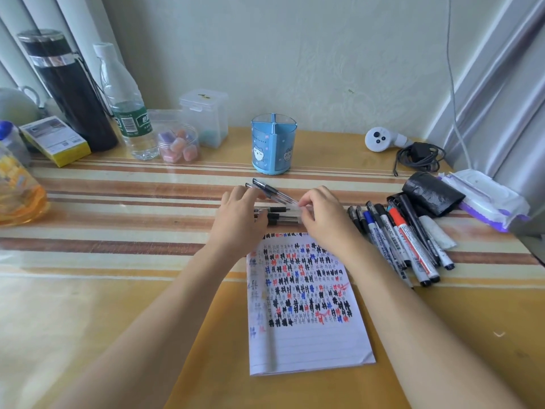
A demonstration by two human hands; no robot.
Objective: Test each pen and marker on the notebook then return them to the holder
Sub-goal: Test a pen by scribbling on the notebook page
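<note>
pens lie crosswise, black ends left.

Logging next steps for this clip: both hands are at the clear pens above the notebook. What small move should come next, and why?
Probably press the clear pens together into one bundle. They lie loose and splayed between the left hand and right hand, the blue holder behind them looks empty, and the notebook page already carries many test marks.
</note>
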